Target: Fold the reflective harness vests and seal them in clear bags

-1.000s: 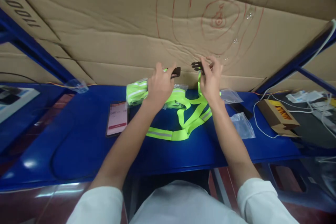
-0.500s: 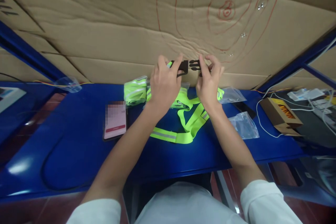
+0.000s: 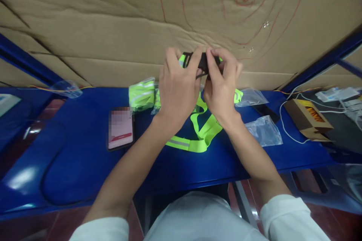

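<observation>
My left hand (image 3: 179, 86) grips one half of a black side-release buckle (image 3: 204, 64) between thumb and fingers. Pressed up against it from the other side, my right hand (image 3: 224, 83) pinches the other half. The two halves meet between my fingertips, but whether they are fully latched is hidden. Neon-green reflective strap (image 3: 199, 146) with a grey stripe runs from the buckle and lies in loops on the blue table below my wrists. A bagged roll of the same green strap (image 3: 141, 96) lies left of my left hand.
A phone (image 3: 121, 128) with a lit screen lies on the blue table (image 3: 82, 135). Clear plastic bags (image 3: 264, 131), a dark flat object (image 3: 266, 112) and an open cardboard box (image 3: 308, 119) lie to the right. A cardboard sheet (image 3: 113, 41) stands behind.
My hands have come together, and the buckle's prongs, bare and apart from the other half before, are now pushed into it. The view has shifted slightly.
</observation>
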Available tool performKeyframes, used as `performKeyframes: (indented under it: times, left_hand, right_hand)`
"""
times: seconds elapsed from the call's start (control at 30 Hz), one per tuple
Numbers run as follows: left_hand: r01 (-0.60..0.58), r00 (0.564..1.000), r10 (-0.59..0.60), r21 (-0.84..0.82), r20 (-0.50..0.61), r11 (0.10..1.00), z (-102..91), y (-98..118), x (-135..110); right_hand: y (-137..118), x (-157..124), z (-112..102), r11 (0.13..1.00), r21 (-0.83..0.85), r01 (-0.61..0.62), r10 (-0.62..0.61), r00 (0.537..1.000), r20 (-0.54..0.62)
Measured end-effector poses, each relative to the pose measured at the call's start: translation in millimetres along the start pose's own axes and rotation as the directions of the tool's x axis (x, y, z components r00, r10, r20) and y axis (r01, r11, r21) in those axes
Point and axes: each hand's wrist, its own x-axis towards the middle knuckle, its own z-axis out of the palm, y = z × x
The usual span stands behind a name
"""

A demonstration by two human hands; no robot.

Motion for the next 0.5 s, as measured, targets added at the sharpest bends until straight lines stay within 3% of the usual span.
performKeyframes:
  times: [0.2, 0.37, 0.5]
  left_hand:
    - [-0.003, 1.0, 0.003, -0.061, -0.002, 0.998, 8.9, -13.6, 5.5]
    - [-0.028, 0.993, 0.02, -0.068, -0.115, 0.997, 3.2, -28.2, 11.7]
    - [-0.072, 0.994, 0.059, -0.132, -0.096, 0.989, -2.2, -25.3, 9.9]
  right_hand:
    - [5.9, 6.9, -17.4, 0.99, 0.115, 0.079, -0.092, 0.989, 0.116]
    - [22.5, 14.5, -27.4, 0.963, 0.266, 0.042, -0.064, 0.995, 0.073]
    - [28.1, 18.3, -29.3, 0.864, 0.504, 0.008, -0.107, 0.98, 0.169]
